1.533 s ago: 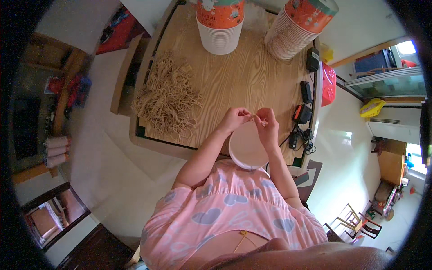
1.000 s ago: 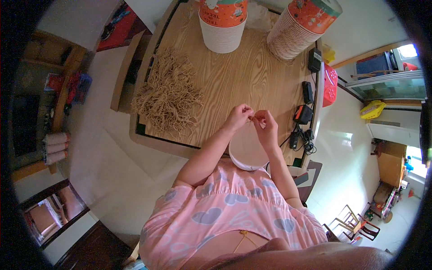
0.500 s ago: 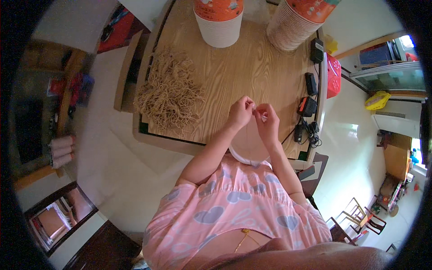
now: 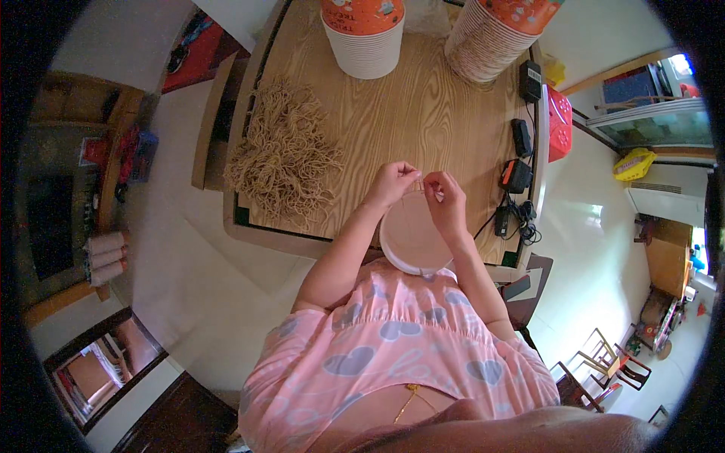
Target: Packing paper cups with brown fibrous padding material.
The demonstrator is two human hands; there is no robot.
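A white paper bucket (image 4: 414, 234) lies between my forearms at the table's near edge, its open mouth facing up and its near rim against my clothing. At its far rim my left hand (image 4: 393, 183) pinches a thin tan cord between thumb and fingertips. Close beside it, my right hand (image 4: 448, 204) is closed in a pinch on the same cord, and a small whitish bit shows between its fingers. Part of the cord seems to cross the bucket's mouth. A loose heap of tan cords (image 4: 283, 155) lies on the table to the left.
Two stacks of nested paper buckets with orange bands stand at the far side, a left stack (image 4: 366, 53) and a right stack (image 4: 483, 49). Black power adapters (image 4: 516, 176) and tangled cables line the right table edge. A red plastic container (image 4: 559, 124) is just beyond that edge.
My left hand has shifted slightly left, opening a small gap between my fingertips where the cord shows. More of the bucket's mouth is visible now.
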